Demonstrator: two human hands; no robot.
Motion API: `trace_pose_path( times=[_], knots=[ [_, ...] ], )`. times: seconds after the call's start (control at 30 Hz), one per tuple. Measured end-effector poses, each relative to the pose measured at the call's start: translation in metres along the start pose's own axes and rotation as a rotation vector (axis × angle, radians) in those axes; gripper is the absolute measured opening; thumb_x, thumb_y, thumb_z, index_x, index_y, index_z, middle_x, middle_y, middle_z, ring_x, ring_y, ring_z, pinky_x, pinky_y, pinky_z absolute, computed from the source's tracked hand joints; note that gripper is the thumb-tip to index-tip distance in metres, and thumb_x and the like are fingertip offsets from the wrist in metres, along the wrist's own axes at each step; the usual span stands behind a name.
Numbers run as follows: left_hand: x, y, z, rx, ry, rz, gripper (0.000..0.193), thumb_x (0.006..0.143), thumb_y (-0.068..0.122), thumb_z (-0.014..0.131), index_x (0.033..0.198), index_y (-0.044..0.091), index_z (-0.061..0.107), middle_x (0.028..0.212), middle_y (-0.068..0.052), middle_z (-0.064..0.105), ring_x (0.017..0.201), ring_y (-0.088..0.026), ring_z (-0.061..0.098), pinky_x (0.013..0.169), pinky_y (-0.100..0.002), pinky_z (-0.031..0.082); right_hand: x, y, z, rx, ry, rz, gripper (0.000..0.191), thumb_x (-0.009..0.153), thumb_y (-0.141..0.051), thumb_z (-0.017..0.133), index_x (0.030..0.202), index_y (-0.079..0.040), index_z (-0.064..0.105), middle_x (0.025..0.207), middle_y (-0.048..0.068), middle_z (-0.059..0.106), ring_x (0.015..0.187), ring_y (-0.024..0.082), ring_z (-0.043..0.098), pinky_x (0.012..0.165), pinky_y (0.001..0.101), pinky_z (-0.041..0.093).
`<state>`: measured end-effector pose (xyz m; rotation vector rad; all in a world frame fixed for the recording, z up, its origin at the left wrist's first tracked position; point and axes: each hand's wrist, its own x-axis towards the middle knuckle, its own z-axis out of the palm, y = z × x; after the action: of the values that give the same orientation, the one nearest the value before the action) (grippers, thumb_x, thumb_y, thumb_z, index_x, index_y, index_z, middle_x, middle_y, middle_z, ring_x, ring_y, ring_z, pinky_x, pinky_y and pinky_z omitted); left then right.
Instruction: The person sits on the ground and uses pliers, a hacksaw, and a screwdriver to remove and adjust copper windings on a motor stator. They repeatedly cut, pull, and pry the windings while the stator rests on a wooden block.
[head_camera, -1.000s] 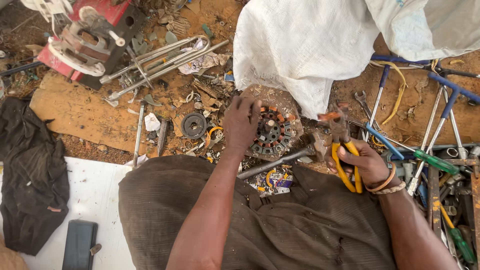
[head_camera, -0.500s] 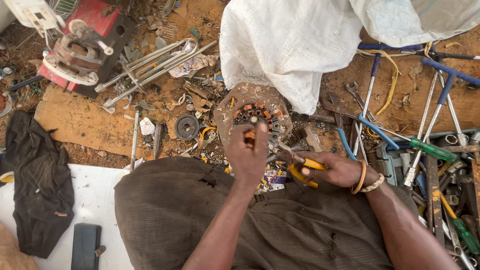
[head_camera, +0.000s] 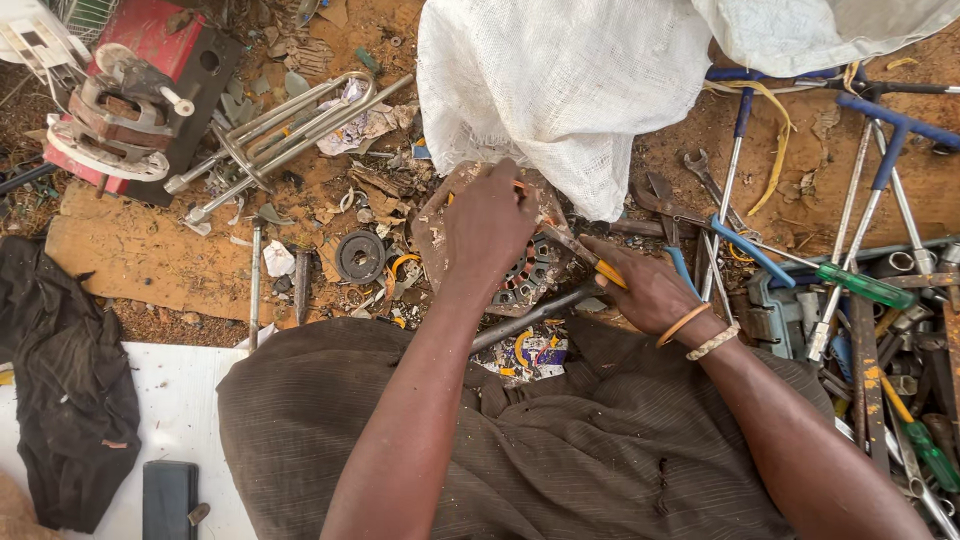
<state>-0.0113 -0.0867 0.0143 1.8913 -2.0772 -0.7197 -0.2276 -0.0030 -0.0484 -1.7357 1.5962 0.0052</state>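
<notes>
Pliers (head_camera: 585, 262) with yellow grips are being clenched in the right hand (head_camera: 650, 292). The left hand (head_camera: 488, 225) is pressing the motor stator (head_camera: 520, 270), fingers closed over it. Steadying it firmly is advisable.

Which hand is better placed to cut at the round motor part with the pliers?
Probably the right hand: it holds the yellow-handled pliers, nose at the motor part. The left hand rests on top of it.
</notes>
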Motion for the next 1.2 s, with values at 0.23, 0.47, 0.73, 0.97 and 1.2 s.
trace_pose_path(
  times=[0.23, 0.47, 0.73, 0.97, 1.2],
  knots=[
    [0.032, 0.01, 0.013, 0.334, -0.428, 0.177, 0.029, 0.078, 0.032, 0.082, 0.091, 0.007, 0.075, 0.097, -0.015, 0.074, 0.092, -0.031, 0.073, 0.081, -0.046, 0.057, -0.003, 0.028, -0.012, 0.047, -0.148, 0.048, 0.068, 0.096, -0.042, 0.056, 0.159, -0.025, 0.033, 0.149, 0.017, 0.053, 0.135, 0.034, 0.055, 0.115, 0.051, 0.041],
    [0.029, 0.001, 0.014, 0.302, -0.519, 0.364, 0.021, 0.078, 0.022, 0.078, 0.091, 0.006, 0.074, 0.095, -0.018, 0.072, 0.093, -0.033, 0.071, 0.084, -0.047, 0.057, -0.014, 0.036, -0.013, 0.123, -0.031, 0.042, 0.068, 0.095, -0.047, 0.056, 0.155, -0.019, 0.039, 0.15, 0.017, 0.051, 0.138, 0.035, 0.05, 0.112, 0.0499, 0.041],
    [0.005, -0.006, 0.009, 0.358, -0.383, 0.604, 0.028, 0.085, 0.027, 0.075, 0.099, 0.004, 0.07, 0.102, -0.015, 0.069, 0.093, -0.033, 0.071, 0.081, -0.048, 0.058, -0.01, 0.019, -0.009, 0.041, -0.003, 0.041, 0.063, 0.1, -0.044, 0.055, 0.155, -0.016, 0.04, 0.142, 0.019, 0.058, 0.133, 0.037, 0.056, 0.111, 0.0503, 0.043],
    [0.024, 0.011, 0.021, 0.443, -0.492, 0.453, 0.014, 0.087, 0.018, 0.066, 0.09, 0.006, 0.074, 0.089, -0.013, 0.07, 0.087, -0.026, 0.073, 0.09, -0.043, 0.057, -0.029, 0.017, -0.008, -0.245, -0.008, 0.169, 0.065, 0.096, -0.025, 0.058, 0.157, -0.034, 0.038, 0.142, 0.014, 0.055, 0.114, 0.036, 0.066, 0.094, 0.0469, 0.058],
    [0.026, -0.005, 0.009, -0.311, -0.109, 0.129, 0.019, 0.088, 0.026, 0.065, 0.087, 0.006, 0.064, 0.085, -0.007, 0.066, 0.07, -0.018, 0.065, 0.064, -0.037, 0.055, -0.026, 0.002, -0.01, -0.311, 0.179, -0.031, 0.074, 0.087, -0.017, 0.065, 0.155, -0.031, 0.039, 0.138, 0.017, 0.05, 0.107, 0.037, 0.065, 0.083, 0.0439, 0.061]
  ],
)
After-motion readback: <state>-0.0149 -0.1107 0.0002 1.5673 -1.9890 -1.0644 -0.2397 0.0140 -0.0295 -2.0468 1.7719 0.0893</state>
